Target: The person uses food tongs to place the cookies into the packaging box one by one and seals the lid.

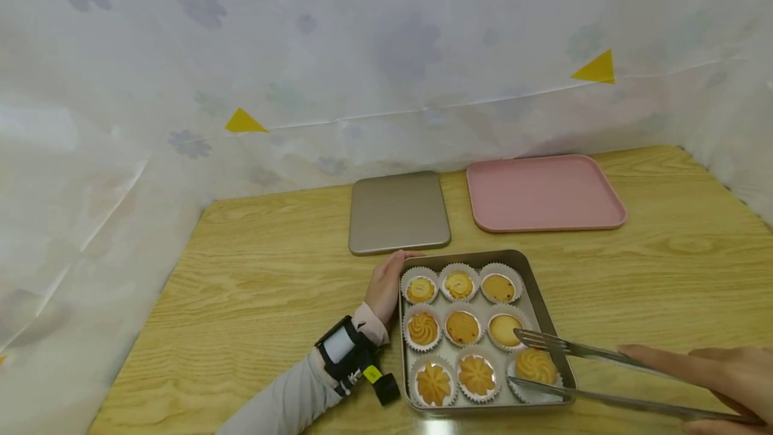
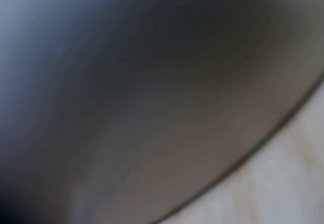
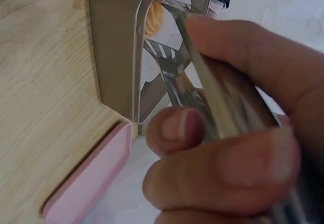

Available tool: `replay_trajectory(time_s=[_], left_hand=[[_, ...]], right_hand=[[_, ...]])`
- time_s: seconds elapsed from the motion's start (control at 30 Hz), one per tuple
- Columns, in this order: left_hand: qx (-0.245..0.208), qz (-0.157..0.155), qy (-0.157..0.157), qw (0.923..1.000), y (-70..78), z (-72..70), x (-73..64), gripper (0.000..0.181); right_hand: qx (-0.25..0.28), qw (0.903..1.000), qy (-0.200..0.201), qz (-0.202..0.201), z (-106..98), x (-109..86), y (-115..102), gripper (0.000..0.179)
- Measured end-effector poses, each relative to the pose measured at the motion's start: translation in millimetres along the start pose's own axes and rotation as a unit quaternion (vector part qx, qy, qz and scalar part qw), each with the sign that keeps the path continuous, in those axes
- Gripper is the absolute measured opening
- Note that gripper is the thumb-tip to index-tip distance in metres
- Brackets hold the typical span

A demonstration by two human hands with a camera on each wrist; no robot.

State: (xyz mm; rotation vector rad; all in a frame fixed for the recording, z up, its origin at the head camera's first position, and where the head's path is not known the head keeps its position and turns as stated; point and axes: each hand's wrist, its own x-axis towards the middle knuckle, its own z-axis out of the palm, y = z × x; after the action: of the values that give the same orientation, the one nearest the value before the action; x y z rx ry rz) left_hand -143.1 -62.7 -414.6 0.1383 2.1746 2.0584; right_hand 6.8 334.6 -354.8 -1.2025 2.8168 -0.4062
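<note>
My right hand (image 1: 718,381) holds metal tongs (image 1: 616,356) with fork-like tips, thumb and fingers pressing on the arms. The tongs' ends stand apart, either side of a swirled cookie (image 1: 535,366) in the near right corner of a square baking tin (image 1: 546,311). One tip overlaps the plain round cookie (image 1: 504,329) behind it. In the right wrist view, the tongs (image 3: 174,77) reach over the tin's rim. My left hand (image 1: 385,288) rests against the tin's left side, fingers at its far left corner. The left wrist view is mostly dark blur.
Several other cookies (image 1: 462,327) sit in white paper cups inside the tin, in rows. Behind the tin lies a flat grey-brown square lid (image 1: 398,212). A pink tray (image 1: 546,193) is at the back right of the wooden table (image 1: 260,287). Floral sheeting (image 1: 374,39) hangs behind.
</note>
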Motion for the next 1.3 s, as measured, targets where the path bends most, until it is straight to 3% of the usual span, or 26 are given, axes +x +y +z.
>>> replay_trajectory(time_s=[0.07,0.13,0.27,0.3,0.57,0.87,1.3], left_hand=[[0.005,0.003,0.001,1.0000,0.5,0.2,0.1,0.046],[0.008,0.004,0.003,1.0000,0.6,0.3,0.3,0.046],[0.011,0.008,0.002,0.9999,-0.1,0.3,1.0,0.046],[0.012,0.008,0.001,0.9999,-0.3,0.4,1.2,0.046],[0.024,0.029,0.000,0.9993,-0.1,0.9,3.0,0.044],[0.015,0.022,0.001,0.9996,-0.2,0.1,2.1,0.044],[0.011,0.020,-0.002,0.9997,1.7,0.1,0.5,0.044]], right_hand=[[-0.011,0.9996,-0.021,0.017,-1.4,1.1,0.8,0.094],[-0.008,0.9964,-0.073,0.042,-4.1,3.9,5.9,0.089],[0.019,0.9809,-0.175,0.084,-11.8,12.4,13.1,0.079],[0.022,0.9786,-0.185,0.088,-12.5,14.7,13.3,0.078],[0.034,0.9730,-0.198,0.113,-15.1,22.6,2.2,0.073],[0.062,0.9684,-0.213,0.115,-16.6,26.3,1.7,0.071],[0.044,0.9803,-0.177,0.077,-14.9,22.6,1.8,0.073]])
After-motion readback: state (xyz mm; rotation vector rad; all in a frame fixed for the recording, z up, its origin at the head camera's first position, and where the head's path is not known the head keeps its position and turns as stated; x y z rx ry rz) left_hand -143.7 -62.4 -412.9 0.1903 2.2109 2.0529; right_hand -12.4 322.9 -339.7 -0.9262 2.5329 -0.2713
